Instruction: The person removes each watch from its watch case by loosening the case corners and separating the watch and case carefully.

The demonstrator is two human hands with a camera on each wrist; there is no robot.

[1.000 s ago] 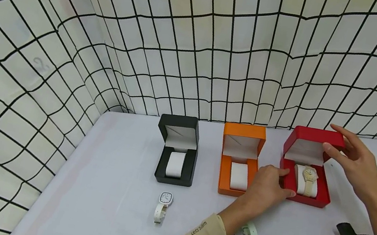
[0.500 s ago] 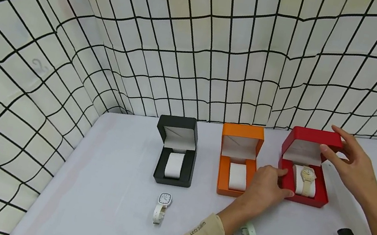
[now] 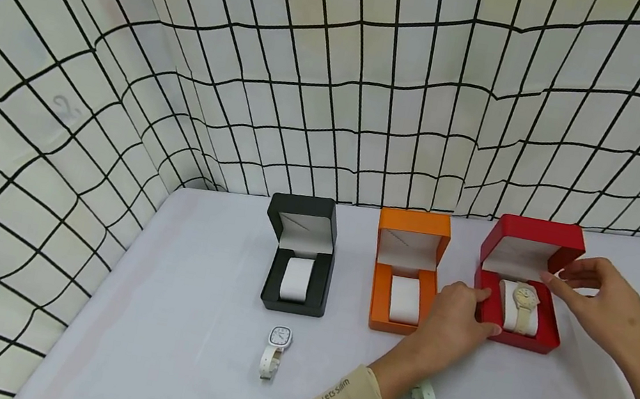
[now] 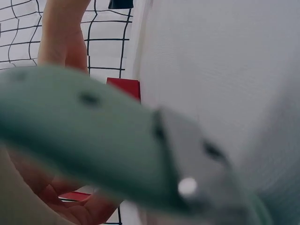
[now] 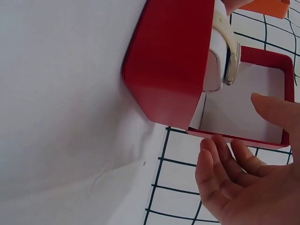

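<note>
A red watch box [image 3: 484,319] stands with its lid up at the right. On its white cushion [image 3: 509,307] sits a cream-strapped watch [image 3: 525,301]. My left hand [image 3: 452,320] grips the box's front left corner, thumb at the front and a finger on the left rim. Beside the box's right side is my right hand [image 3: 611,301], thumb and fingers spread and holding nothing; the right wrist view shows its fingers [image 5: 213,173] near the raised lid [image 5: 267,58]. In the left wrist view a blurred pale green watch [image 4: 93,126] covers much of the scene.
An orange watch box [image 3: 379,301] and a black watch box [image 3: 274,284] stand with lids up, each with a bare white cushion. A white watch [image 3: 278,344] lies before the black box. Black netting covers the white walls behind.
My right hand has come down from the red lid's right edge to beside the lower box. My left hand keeps its grip on the corner.
</note>
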